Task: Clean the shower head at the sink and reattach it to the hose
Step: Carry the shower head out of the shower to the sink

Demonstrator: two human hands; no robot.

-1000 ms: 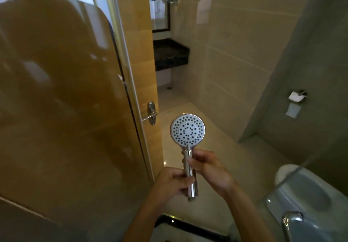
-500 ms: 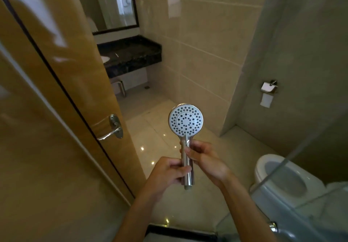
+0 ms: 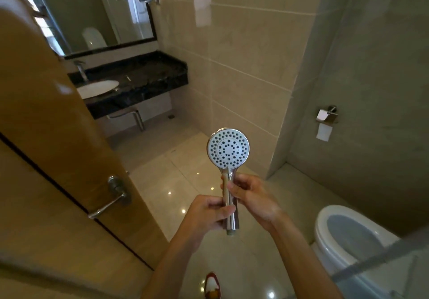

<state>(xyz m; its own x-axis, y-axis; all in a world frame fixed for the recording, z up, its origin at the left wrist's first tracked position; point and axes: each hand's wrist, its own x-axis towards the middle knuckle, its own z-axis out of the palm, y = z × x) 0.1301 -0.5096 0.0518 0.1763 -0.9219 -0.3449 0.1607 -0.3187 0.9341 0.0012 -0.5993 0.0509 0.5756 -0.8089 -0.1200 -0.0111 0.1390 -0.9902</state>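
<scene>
Shower head (image 3: 228,148) upright, handle in both curled hands (image 3: 232,205).

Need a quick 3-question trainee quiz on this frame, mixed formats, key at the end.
1. True or false: the shower head is attached to a hose.
2. Which hand grips the handle lower down? A) left hand B) right hand
3. Fill in: the sink sits in a dark counter below the ____.

Key:
1. False: the handle's bottom end is bare.
2. A
3. mirror
</scene>
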